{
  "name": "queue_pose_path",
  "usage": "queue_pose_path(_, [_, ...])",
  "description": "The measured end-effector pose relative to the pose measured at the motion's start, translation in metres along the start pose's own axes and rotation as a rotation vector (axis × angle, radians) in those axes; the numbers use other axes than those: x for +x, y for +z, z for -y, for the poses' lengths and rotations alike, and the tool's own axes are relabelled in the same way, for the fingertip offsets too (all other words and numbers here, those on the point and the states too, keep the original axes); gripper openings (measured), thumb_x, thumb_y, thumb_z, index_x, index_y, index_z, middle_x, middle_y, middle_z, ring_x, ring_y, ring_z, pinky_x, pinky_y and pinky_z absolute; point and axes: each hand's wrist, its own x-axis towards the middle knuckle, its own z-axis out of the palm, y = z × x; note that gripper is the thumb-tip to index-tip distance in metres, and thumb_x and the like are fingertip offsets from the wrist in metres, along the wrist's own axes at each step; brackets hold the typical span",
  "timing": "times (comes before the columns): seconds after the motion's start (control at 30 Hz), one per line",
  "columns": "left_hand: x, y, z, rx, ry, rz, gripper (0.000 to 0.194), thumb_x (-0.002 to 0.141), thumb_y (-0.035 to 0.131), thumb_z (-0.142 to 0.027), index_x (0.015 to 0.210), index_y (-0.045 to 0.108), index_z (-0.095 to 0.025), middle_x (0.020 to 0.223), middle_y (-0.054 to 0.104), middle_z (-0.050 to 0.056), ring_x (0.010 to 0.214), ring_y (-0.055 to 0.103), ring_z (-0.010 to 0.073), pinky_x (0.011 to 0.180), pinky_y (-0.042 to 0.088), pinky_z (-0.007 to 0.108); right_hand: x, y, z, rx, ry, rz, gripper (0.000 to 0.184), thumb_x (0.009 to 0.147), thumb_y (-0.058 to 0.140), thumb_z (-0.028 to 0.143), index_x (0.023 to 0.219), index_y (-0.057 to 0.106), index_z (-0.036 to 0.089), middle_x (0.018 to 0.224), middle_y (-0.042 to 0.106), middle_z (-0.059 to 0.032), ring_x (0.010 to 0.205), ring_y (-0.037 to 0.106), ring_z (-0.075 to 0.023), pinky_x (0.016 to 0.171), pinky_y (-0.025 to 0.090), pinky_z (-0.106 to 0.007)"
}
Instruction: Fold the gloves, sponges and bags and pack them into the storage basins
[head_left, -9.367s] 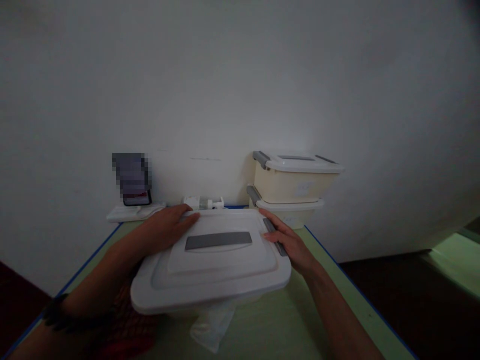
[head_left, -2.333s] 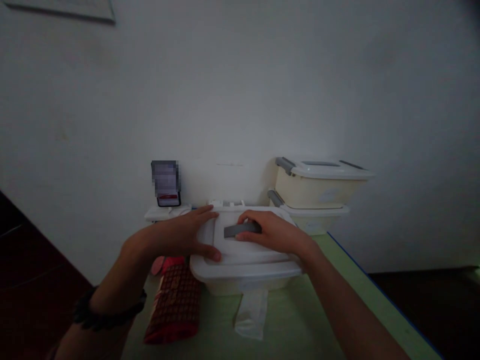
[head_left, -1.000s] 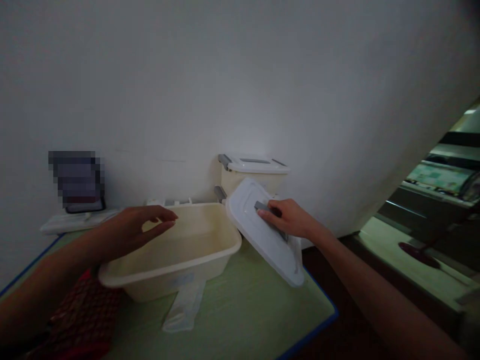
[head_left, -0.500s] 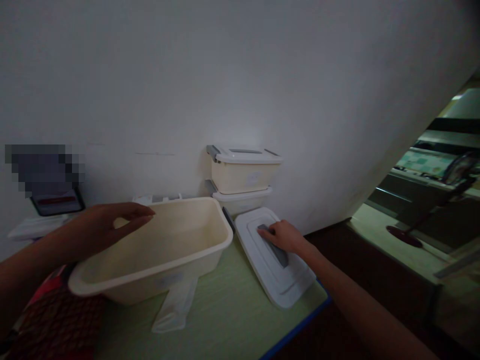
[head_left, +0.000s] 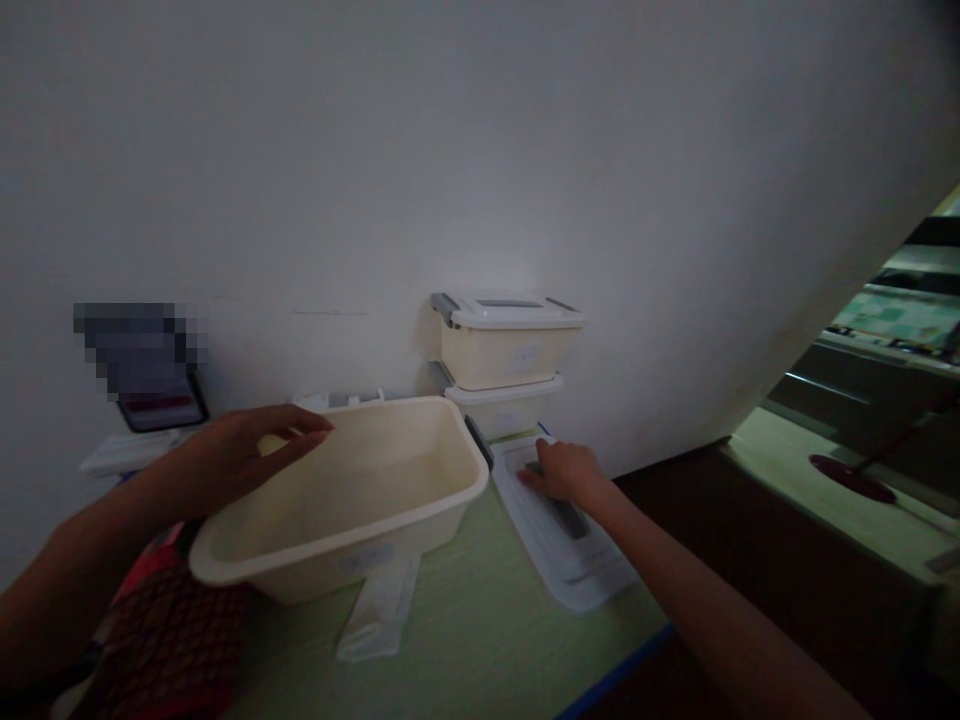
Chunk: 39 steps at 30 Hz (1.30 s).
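Observation:
A cream storage bin [head_left: 420, 450] stands without its lid on the green tabletop, its inside bare where it shows. My left hand [head_left: 274, 440] hovers over the bin's left part, thumb and fingers apart, holding nothing. To the right of the bin, a white lid [head_left: 525, 510] with a grey handle [head_left: 566, 512] lies flat on the table. My right hand [head_left: 566, 470] has its fingers curled on the far end of that handle. Part of the lid is hidden by my right hand and forearm. A translucent plastic packet [head_left: 381, 605] lies partly under the front of the bin.
Against the wall stand two stacked lidded boxes, the upper box [head_left: 510, 352] on the lower box [head_left: 510, 410]. A propped-up tablet [head_left: 165, 410] is at the left. A dark red woven item [head_left: 172, 630] sits at the near left. The table's blue edge [head_left: 615, 675] runs along the right.
The lid has gone down from a tilted position to lying flat, with my right hand still on its handle. My left hand stays over the bin. The view has shifted slightly left.

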Motion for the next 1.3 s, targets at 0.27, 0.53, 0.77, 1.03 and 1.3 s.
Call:
queue_pose_path(0.27, [-0.004, -0.012, 0.045, 0.014, -0.021, -0.047, 0.05, 0.081, 0.046, -0.055, 0.113, 0.059, -0.02, 0.125, 0.06, 0.014, 0.106, 0.061, 0.0273, 0.089, 0.05, 0.039, -0.002, -0.05, 0.053, 0.168, -0.221, 0.064, 0.029, 0.09, 0.054, 0.031, 0.115, 0.055, 0.017, 0.115, 0.059, -0.0079, 0.095, 0.061, -0.0194, 0.08, 0.052, -0.04])
queue_pose_path(0.53, [-0.019, -0.021, 0.046, -0.002, -0.167, 0.176, 0.05, 0.088, 0.035, -0.052, 0.115, 0.058, -0.017, 0.103, 0.072, 0.012, 0.091, 0.068, 0.0252, 0.078, 0.053, 0.034, 0.009, -0.1, 0.084, 0.276, -0.309, -0.06, 0.03, 0.091, 0.043, 0.031, 0.105, 0.064, 0.014, 0.1, 0.07, -0.0157, 0.09, 0.065, -0.0259, 0.073, 0.047, -0.035])
queue_pose_path(0.77, [-0.017, -0.018, 0.05, 0.001, -0.195, 0.182, 0.05, 0.091, 0.032, -0.049, 0.122, 0.054, -0.017, 0.104, 0.071, 0.012, 0.096, 0.067, 0.0261, 0.082, 0.051, 0.038, 0.009, -0.084, 0.088, 0.362, -0.33, -0.157, 0.03, 0.087, 0.049, 0.036, 0.106, 0.064, 0.019, 0.099, 0.071, -0.0108, 0.089, 0.066, -0.025, 0.072, 0.049, -0.033])
queue_pose_path(1.03, [-0.005, -0.004, 0.051, -0.113, -0.199, 0.086, 0.039, 0.09, 0.038, -0.045, 0.113, 0.057, -0.019, 0.108, 0.067, 0.009, 0.09, 0.065, 0.021, 0.078, 0.053, 0.032, 0.025, -0.068, 0.092, 0.234, -0.331, -0.157, 0.031, 0.087, 0.048, 0.032, 0.11, 0.062, 0.016, 0.107, 0.062, -0.0149, 0.088, 0.066, -0.0283, 0.078, 0.05, -0.042])
queue_pose_path(1.3, [0.004, -0.005, 0.048, -0.074, -0.222, -0.117, 0.03, 0.09, 0.043, -0.043, 0.102, 0.06, -0.021, 0.095, 0.063, 0.006, 0.083, 0.062, 0.0185, 0.071, 0.052, 0.028, 0.026, -0.065, 0.099, 0.313, -0.335, -0.131, 0.041, 0.087, 0.048, 0.036, 0.119, 0.056, 0.013, 0.119, 0.063, -0.0171, 0.104, 0.063, -0.0313, 0.085, 0.052, -0.045])
